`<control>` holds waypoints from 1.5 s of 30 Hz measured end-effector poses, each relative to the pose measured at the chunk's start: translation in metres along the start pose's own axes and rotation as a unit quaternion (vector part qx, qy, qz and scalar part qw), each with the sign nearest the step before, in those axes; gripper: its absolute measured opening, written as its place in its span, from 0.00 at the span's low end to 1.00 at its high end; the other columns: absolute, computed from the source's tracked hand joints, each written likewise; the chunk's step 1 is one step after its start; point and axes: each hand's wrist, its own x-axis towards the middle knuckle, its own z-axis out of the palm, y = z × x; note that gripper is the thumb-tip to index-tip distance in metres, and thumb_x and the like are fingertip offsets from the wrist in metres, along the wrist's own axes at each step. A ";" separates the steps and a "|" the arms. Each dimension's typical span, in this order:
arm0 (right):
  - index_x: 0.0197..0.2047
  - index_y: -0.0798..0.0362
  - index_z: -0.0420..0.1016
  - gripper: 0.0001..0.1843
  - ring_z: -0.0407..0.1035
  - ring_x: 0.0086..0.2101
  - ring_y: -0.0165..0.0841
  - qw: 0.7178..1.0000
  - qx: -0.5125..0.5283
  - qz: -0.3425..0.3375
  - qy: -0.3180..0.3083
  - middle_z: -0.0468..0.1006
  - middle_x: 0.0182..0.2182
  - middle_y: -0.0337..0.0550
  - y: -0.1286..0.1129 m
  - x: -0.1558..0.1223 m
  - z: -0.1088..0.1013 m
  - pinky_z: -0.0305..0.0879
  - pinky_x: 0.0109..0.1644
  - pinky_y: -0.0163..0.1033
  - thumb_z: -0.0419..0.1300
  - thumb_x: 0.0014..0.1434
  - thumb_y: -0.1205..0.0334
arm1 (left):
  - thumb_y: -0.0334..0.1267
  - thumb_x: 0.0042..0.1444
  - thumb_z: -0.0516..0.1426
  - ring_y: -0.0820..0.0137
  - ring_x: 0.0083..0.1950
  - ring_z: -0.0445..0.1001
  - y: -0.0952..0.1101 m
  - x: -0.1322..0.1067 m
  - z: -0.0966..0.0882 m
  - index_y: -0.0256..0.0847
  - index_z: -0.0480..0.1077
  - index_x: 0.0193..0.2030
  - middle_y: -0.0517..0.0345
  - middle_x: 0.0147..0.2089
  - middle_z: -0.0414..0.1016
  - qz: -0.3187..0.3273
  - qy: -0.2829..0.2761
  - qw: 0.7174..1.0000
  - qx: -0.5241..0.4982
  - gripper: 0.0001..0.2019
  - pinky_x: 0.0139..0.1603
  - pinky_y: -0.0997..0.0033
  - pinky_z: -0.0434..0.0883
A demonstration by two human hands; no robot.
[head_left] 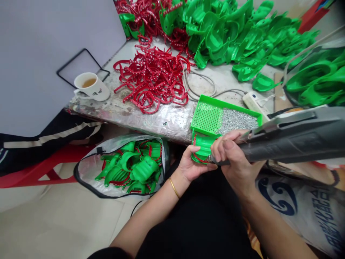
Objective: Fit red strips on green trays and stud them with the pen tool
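Note:
My left hand [190,165] grips a curved green plastic piece [205,141] with a red studded strip [198,157] along its near side. My right hand [234,156] is wrapped around the front of a dark grey electric screwdriver [291,142], whose body reaches off to the right. Its metal nose [211,158] meets the near edge of the green piece, close to my left fingers. Just beyond both hands sits a green perforated tray [206,115], with many small silver screws [238,120] in its right half. My right fingers partly cover the green piece.
Red strips [159,75] lie heaped mid-table, and green pieces [223,32] are piled behind. A white cup of brown liquid [101,90] stands near the left edge. An open clear bag [88,176] of assembled pieces is below left. A power strip [254,102] lies right of the tray.

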 end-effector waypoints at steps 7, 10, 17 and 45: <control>0.33 0.49 0.70 0.04 0.61 0.16 0.27 0.999 0.032 -0.005 0.005 0.65 0.17 0.32 0.003 -0.006 -0.002 0.59 0.20 0.36 0.63 0.54 0.63 | 0.36 0.48 0.55 0.63 0.41 0.73 0.000 -0.001 0.002 0.29 0.66 0.52 0.46 0.43 0.75 -0.011 0.006 1.000 -0.019 0.23 0.40 0.64 0.67; 0.35 0.49 0.71 0.04 0.61 0.16 0.27 0.997 0.070 0.026 -0.025 0.64 0.17 0.31 0.000 -0.001 -0.005 0.58 0.20 0.35 0.62 0.55 0.63 | 0.37 0.47 0.55 0.64 0.39 0.72 0.000 -0.003 0.006 0.29 0.68 0.50 0.46 0.41 0.75 -0.009 0.009 1.000 -0.021 0.22 0.37 0.66 0.66; 0.35 0.52 0.70 0.09 0.58 0.16 0.24 0.997 0.073 -0.022 0.027 0.59 0.15 0.29 -0.018 0.081 -0.011 0.56 0.20 0.32 0.65 0.52 0.61 | 0.39 0.45 0.57 0.70 0.37 0.64 0.001 -0.002 0.010 0.23 0.65 0.53 0.44 0.40 0.68 -0.063 -0.056 0.995 -0.056 0.29 0.32 0.77 0.58; 0.33 0.55 0.70 0.14 0.63 0.16 0.25 0.987 -0.064 -0.074 0.128 0.67 0.16 0.31 0.079 0.177 -0.016 0.63 0.21 0.33 0.64 0.50 0.54 | 0.40 0.44 0.57 0.70 0.38 0.62 0.005 0.003 0.001 0.23 0.63 0.56 0.45 0.42 0.64 -0.077 -0.067 0.994 -0.036 0.32 0.33 0.78 0.57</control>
